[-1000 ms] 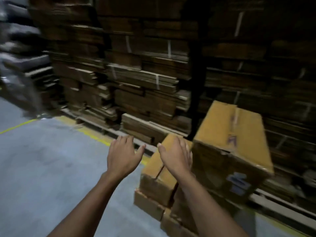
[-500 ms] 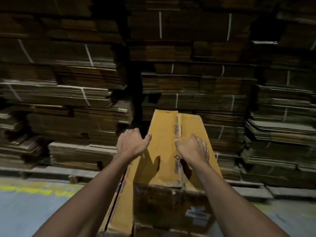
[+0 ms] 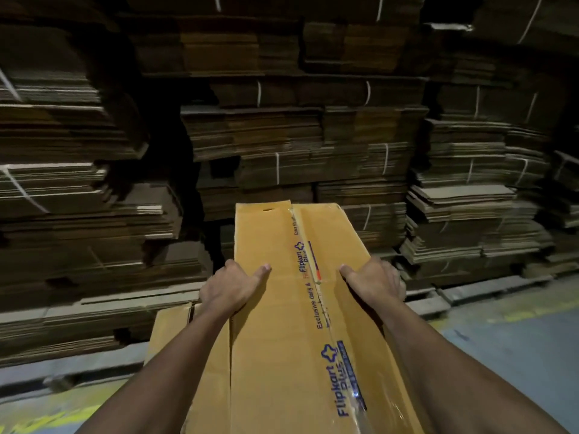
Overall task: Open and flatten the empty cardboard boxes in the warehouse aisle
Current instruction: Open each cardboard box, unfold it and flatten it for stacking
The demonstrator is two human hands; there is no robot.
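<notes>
I see my left hand [image 3: 230,288] and right hand [image 3: 374,285] gripping the taped box [image 3: 282,324] by its side edges, thumbs on top.

A long tan cardboard box [image 3: 282,324], taped shut along its top seam with clear printed tape, lies lengthwise, pointing away. A second tan cardboard box [image 3: 175,333] sits against its left side, lower.

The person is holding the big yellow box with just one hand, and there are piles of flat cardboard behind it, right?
Not quite. The head view shows both hands on the box: the left hand grips its left edge and the right hand grips its right edge. The piles of flat cardboard behind it are there.
</notes>
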